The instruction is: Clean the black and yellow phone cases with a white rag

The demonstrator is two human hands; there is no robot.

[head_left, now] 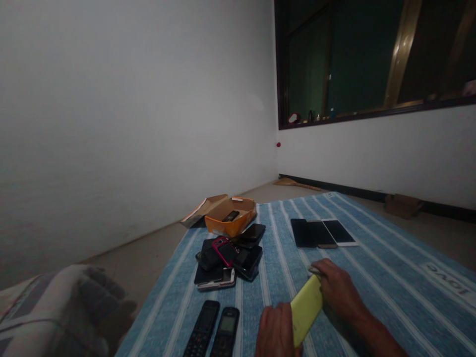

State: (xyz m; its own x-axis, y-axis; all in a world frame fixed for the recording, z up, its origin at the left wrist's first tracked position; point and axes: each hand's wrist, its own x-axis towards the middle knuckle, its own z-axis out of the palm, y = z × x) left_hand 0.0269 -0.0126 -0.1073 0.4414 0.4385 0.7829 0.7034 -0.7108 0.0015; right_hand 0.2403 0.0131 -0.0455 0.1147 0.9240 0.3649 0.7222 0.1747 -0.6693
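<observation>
A yellow-green phone (307, 308), its plain back facing up, is tilted between my two hands above the striped cloth. My left hand (275, 331) closes on its lower left end. At the upper right end my right hand (336, 283) grips it, with a small whitish bit showing by the fingertips that I cannot make out. Left of my hands, two black keypad phones (225, 331) lie side by side. Farther off is a heap of mixed phones (228, 258), one with a pink frame. Three flat touchscreen phones (316, 234) lie in a row beyond my right hand.
An orange box (231, 225) with its lid folded back holds a small dark phone (231, 216). Everything rests on a blue striped cloth (277, 223). Grey-white fabric (55, 307) bulges at the lower left. A broom (293, 183) and a cardboard piece (402, 205) lie by the walls.
</observation>
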